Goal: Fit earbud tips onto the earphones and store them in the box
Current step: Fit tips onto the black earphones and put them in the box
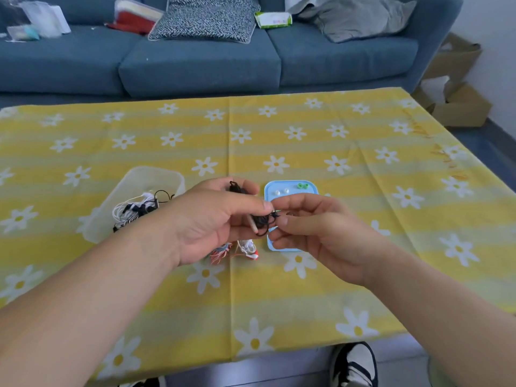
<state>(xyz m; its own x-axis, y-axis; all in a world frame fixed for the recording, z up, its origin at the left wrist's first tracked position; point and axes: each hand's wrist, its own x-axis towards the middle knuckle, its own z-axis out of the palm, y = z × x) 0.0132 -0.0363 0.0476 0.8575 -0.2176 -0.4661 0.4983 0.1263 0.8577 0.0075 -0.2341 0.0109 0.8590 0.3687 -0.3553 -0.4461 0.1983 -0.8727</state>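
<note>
My left hand (pixel 215 222) grips a coiled pair of black earphones (pixel 262 219) above the table's middle. My right hand (pixel 312 233) pinches the earbud end of that black cord at its fingertips; I cannot tell whether a tip is on it. A light blue tray (pixel 310 189) lies behind my right hand with two white tips (pixel 281 191) and two green tips (pixel 303 186) on it. A clear plastic box (pixel 156 177) to the left holds white and black earphones (pixel 136 209). Red-and-white earphones (pixel 247 248) lie on the cloth below my hands.
The table wears a yellow cloth with white daisies (pixel 279 289). A blue sofa (pixel 201 60) with cushions and bags stands behind it. Cardboard boxes (pixel 458 104) sit on the floor at the right. My shoes (pixel 354 364) show under the near edge.
</note>
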